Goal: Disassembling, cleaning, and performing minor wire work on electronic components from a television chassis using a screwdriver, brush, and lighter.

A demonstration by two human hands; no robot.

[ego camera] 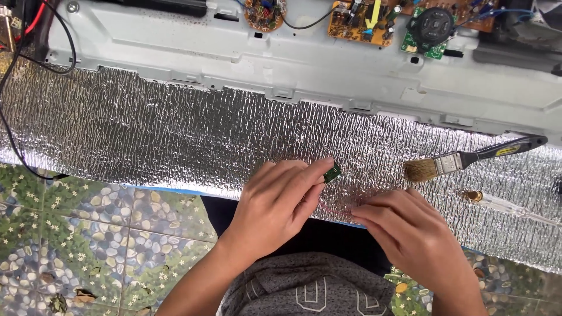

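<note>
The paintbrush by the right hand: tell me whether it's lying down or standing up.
Lying flat. The paintbrush rests on its side on the silver foil mat, bristles pointing left, dark handle angled up right, untouched by the right hand.

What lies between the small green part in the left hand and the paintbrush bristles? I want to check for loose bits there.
In the head view, only bare silver foil mat shows between the small green part and the paintbrush bristles.

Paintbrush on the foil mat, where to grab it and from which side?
Likely best by the dark handle of the paintbrush, coming from the right. It lies flat on the foil mat, bristles pointing left toward the right hand, handle angling up to the right with open mat around it.
</note>
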